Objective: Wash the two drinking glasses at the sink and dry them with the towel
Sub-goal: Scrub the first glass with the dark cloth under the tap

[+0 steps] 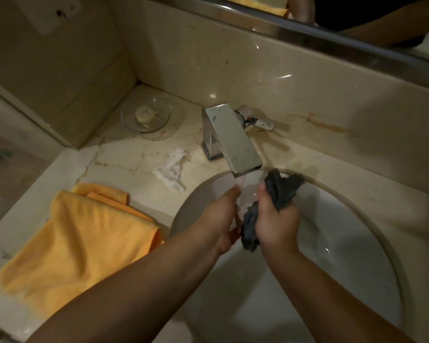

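Step in hand: I judge I'm scrubbing the first clear drinking glass [245, 198] under the running stream from the square chrome tap [230, 137], over the round white basin [344, 243].
How to do it well: I'd keep the glass tilted so water runs through it, push the cloth right down inside, and twist the glass against the cloth rather than squeezing, since wet glass will slip and the basin is hard.
Left hand [221, 219]: curled around the glass from 9 o'clock, fingers closed on its side; the grip looks firm, though the glass is blurred and hard to trace.
Right hand [275, 219]: fist closed on the dark grey wet cloth [280, 191], pressing it against the glass from 3 o'clock.
Hands together: nearly touching, with glass and cloth between them.
Second glass: I can't see it anywhere in view.
Folded orange towel [79, 241]: lying on the beige marble counter [124, 154] at 8 o'clock from the basin, untouched, so drying isn't started.
Also on counter: crumpled white tissue [171, 169] at 10 o'clock; clear glass soap dish [146, 115] in the far corner.
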A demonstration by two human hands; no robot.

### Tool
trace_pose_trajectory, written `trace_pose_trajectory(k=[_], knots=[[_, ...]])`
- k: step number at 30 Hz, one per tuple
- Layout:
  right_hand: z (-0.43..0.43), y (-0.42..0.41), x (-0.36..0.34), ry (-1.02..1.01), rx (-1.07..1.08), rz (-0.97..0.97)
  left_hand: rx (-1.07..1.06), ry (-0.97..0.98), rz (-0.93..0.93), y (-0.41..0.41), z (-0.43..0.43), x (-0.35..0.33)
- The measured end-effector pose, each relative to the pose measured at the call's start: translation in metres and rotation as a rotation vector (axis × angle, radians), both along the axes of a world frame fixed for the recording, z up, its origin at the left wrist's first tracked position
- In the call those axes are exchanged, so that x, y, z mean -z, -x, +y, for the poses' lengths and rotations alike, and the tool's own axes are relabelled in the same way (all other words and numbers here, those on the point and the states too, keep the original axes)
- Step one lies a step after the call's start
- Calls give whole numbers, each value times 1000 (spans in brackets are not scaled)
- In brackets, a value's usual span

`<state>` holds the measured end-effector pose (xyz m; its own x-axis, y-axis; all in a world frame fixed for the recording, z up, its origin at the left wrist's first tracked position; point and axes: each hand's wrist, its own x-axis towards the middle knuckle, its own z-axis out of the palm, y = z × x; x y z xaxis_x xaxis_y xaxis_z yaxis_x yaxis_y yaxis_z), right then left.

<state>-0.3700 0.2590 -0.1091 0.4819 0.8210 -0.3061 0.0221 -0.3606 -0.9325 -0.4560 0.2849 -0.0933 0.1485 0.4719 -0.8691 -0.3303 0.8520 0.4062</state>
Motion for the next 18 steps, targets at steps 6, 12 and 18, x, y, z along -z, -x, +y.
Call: trace_pose_trajectory(k=[6,12,18], knots=[[25,-8,2,241,12,80,160,-371,293,3,-6,16],[40,-18,17,428,-142,246,302,-444,58,26,3,23],[47,-15,15,432,-209,439,16,-210,-70,12,13,28]])
